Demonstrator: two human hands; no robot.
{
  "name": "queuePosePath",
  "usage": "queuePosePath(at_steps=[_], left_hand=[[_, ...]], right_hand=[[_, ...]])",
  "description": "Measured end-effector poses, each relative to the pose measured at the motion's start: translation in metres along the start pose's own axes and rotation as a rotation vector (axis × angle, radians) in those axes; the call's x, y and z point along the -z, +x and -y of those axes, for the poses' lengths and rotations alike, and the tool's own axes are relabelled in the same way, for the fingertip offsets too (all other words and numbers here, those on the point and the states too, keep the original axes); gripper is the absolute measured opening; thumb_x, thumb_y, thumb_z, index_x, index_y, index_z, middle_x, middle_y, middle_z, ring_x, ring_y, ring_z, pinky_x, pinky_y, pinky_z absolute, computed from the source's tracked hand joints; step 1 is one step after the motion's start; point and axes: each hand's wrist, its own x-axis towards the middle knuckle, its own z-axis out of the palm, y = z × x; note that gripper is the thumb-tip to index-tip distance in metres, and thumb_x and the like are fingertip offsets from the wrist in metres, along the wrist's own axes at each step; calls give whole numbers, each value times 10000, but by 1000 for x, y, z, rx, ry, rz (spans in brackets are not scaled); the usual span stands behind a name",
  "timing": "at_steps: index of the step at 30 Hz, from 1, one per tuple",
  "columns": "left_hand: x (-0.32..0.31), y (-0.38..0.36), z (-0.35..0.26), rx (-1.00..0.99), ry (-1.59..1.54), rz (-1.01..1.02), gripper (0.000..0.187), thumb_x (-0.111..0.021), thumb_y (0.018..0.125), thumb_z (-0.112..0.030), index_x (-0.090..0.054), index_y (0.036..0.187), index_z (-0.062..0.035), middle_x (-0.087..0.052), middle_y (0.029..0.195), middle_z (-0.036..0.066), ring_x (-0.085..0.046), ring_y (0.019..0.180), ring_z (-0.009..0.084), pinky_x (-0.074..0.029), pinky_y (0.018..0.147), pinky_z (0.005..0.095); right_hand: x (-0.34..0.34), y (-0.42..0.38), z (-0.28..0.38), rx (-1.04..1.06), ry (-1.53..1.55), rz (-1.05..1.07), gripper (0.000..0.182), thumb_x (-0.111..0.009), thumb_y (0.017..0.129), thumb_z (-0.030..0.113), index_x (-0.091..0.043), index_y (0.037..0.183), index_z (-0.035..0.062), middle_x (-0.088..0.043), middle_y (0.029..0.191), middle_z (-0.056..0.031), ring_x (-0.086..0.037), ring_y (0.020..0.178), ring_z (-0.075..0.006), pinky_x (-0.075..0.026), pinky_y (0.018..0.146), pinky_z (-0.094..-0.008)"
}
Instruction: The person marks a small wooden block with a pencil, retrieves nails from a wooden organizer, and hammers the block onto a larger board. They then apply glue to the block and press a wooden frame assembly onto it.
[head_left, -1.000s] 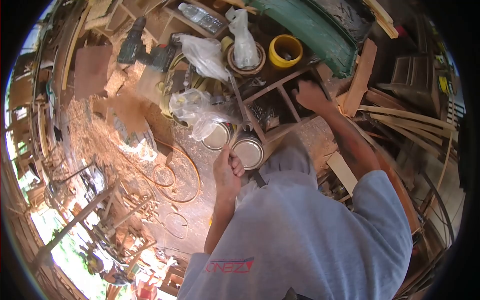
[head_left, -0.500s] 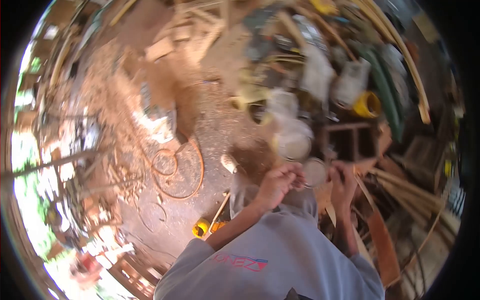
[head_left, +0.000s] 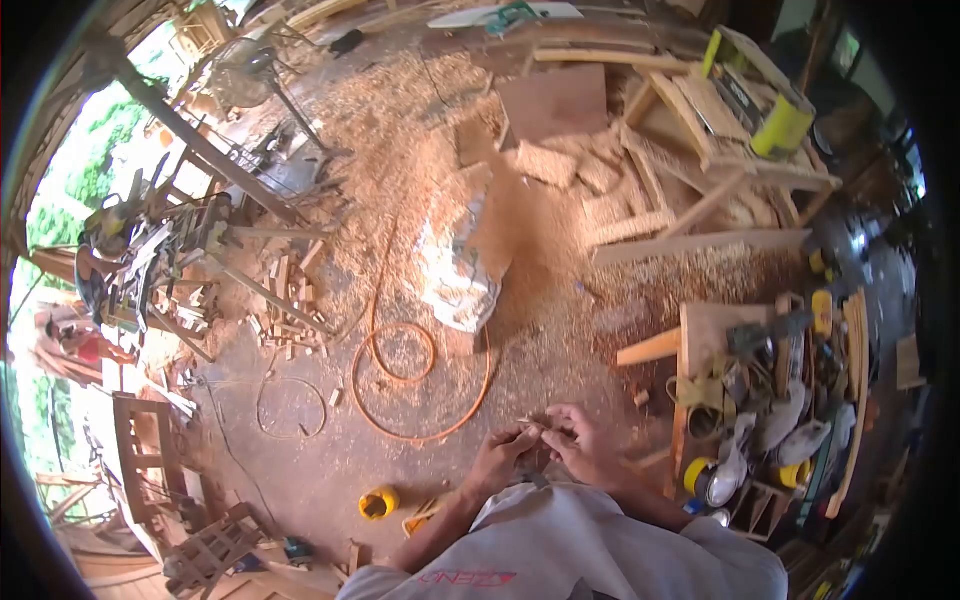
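My left hand point(head_left: 503, 455) and my right hand point(head_left: 580, 446) are together in front of my shirt, fingertips pinched close to each other. Between them is a small, thin object point(head_left: 533, 424), too small to name. Both hands look closed around it. To my right stands a workbench point(head_left: 705, 335) crowded with tools, clear plastic bags point(head_left: 783, 418) and a yellow container point(head_left: 701, 476). On the floor to my left sits another yellow container point(head_left: 378, 503).
A coiled orange hose point(head_left: 405, 437) lies on the floor ahead. Beyond it is a whitish block-like object point(head_left: 462, 285) amid wood shavings point(head_left: 370, 190). A wooden frame point(head_left: 690, 215) with boards stands at the far right. Wood offcuts point(head_left: 288, 305) are heaped on the left.
My view has swung away from the cluttered bench, which now lies to the right. My hands were apart beside a round, pale container at the bench; now they meet in front of me.
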Motion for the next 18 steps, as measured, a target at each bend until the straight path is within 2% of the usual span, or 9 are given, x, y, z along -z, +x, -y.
queuePosePath(at_steps=[5, 7, 8, 11, 12, 13, 15, 16, 18], left_hand=[[10, 35, -38, -132, -185, -280, 198, -578, 987, -185, -647, 859, -51, -529, 705, -25, -428, 618, 59, -330, 566, 224], [31, 59, -50, -174, -243, -181, 203, -570, 997, -212, -658, 901, -55, -495, 653, -54, -375, 570, 50, -290, 525, 222], [32, 71, -63, -168, -206, -262, 276, -541, 1014, -252, -592, 791, -97, -402, 599, -61, -319, 532, 49, -257, 489, 223], [63, 108, -104, -192, -155, -320, 363, -500, 1031, -310, -482, 711, -138, -389, 579, -47, -286, 493, 50, -233, 451, 238], [78, 121, -118, -178, -98, -348, 373, -484, 1035, -322, -457, 706, -147, -377, 570, -45, -272, 477, 51, -223, 438, 239], [95, 134, -133, -169, -37, -376, 382, -468, 1039, -334, -432, 702, -156, -366, 561, -43, -258, 460, 51, -213, 426, 240], [153, 165, -146, -104, -110, -471, 325, -482, 1026, -308, -471, 742, -151, -358, 557, -49, -262, 437, 55, -221, 404, 234], [181, 183, -148, -104, -133, -493, 305, -485, 1022, -301, -485, 758, -149, -356, 555, -50, -268, 430, 55, -224, 395, 233], [223, 212, -171, -61, -214, -568, 260, -504, 1009, -288, -513, 793, -144, -391, 561, -48, -295, 419, 58, -227, 378, 231]], right_hand=[[-18, 78, 34, 86, -106, 62, 342, -629, 956, 275, -572, 1185, 28, -688, 831, -107, -651, 675, -150, -512, 602, -294], [-18, 101, 49, 1, -90, 87, 328, -632, 955, 282, -587, 1152, 23, -686, 801, -104, -645, 656, -153, -501, 591, -295], [-16, 119, 55, -17, -101, 143, 317, -635, 954, 288, -601, 1118, 19, -683, 771, -101, -639, 638, -156, -489, 579, -295], [-15, 177, 37, -3, -154, 185, 300, -636, 956, 283, -608, 1078, 11, -669, 725, -99, -625, 623, -143, -475, 568, -281], [-9, 198, 44, -23, -201, 218, 333, -641, 945, 319, -602, 1075, 15, -678, 754, -133, -648, 631, -214, -494, 592, -335], [-7, 214, 38, -42, -187, 217, 333, -641, 945, 319, -602, 1075, 15, -678, 754, -133, -648, 631, -214, -494, 592, -335], [0, 274, 33, 188, -341, 227, 356, -638, 934, 350, -605, 1054, 16, -688, 800, -181, -677, 690, -313, -509, 639, -413], [12, 306, 42, 38, -359, 355, 395, -643, 930, 381, -626, 1085, 18, -692, 839, -157, -676, 767, -315, -512, 719, -426], [31, 366, 47, 170, -473, 303, 386, -647, 930, 364, -625, 1096, 17, -689, 831, -153, -674, 757, -299, -513, 709, -413]])
